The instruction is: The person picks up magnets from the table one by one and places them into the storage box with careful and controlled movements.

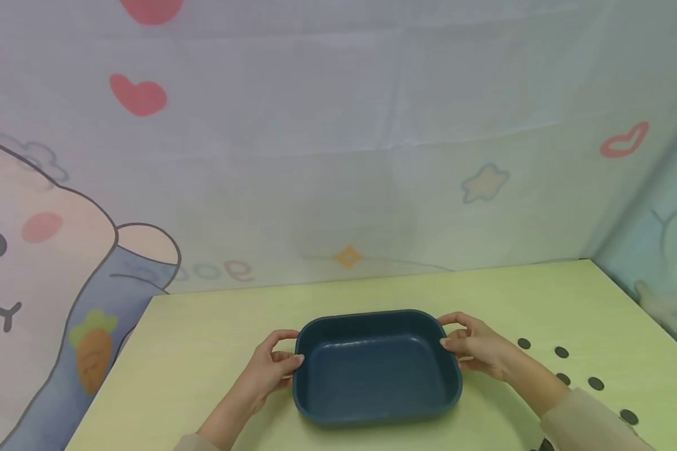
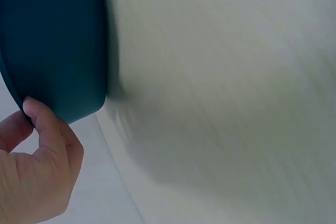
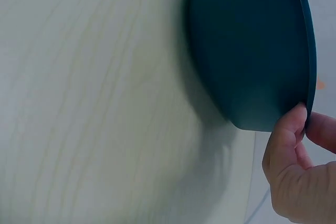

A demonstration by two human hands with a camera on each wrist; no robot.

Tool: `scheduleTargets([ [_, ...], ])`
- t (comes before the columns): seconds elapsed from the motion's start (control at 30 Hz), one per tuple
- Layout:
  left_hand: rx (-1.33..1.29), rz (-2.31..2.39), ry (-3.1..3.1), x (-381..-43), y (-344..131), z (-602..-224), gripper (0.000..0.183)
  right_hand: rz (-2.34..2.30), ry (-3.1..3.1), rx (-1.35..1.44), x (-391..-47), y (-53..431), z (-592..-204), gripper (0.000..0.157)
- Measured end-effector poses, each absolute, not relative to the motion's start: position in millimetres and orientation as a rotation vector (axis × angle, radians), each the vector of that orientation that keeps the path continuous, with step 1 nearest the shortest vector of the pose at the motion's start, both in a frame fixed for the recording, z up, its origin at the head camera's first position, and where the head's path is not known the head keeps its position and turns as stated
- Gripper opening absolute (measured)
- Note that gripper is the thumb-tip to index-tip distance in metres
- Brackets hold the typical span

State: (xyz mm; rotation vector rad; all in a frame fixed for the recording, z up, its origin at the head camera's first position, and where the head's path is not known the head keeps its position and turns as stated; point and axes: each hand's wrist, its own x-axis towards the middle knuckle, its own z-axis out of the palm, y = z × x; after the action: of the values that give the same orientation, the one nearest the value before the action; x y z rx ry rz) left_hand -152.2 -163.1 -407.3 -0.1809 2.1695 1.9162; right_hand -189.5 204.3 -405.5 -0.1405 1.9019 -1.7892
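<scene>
A dark blue rectangular basin (image 1: 378, 376) with rounded corners and a raised rim is in the middle of the head view, nothing inside it. My left hand (image 1: 265, 373) pinches its left rim, thumb over the edge and fingers outside. On the opposite short side, my right hand (image 1: 479, 346) pinches the rim the same way. In the left wrist view the basin's outer wall (image 2: 58, 40) looks teal, close over the table with a shadow beside it. The right wrist view shows its other end wall (image 3: 247, 51) above the fingertips.
The pale yellow-green wood-grain table (image 1: 203, 351) reaches back to a printed cloth (image 1: 316, 156) with hearts and a cartoon animal. Several small black discs (image 1: 596, 383) lie at the right, around and beyond the right forearm. Another printed cloth (image 1: 671, 250) hangs on the right side.
</scene>
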Motion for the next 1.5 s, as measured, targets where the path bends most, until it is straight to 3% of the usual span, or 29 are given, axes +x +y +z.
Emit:
scheduleTargets([
  [1.5, -0.176, 1.796, 2.117, -111, -161, -407, 0.050, -1.813, 1.714, -0.195, -146, 216, -410, 0.048],
])
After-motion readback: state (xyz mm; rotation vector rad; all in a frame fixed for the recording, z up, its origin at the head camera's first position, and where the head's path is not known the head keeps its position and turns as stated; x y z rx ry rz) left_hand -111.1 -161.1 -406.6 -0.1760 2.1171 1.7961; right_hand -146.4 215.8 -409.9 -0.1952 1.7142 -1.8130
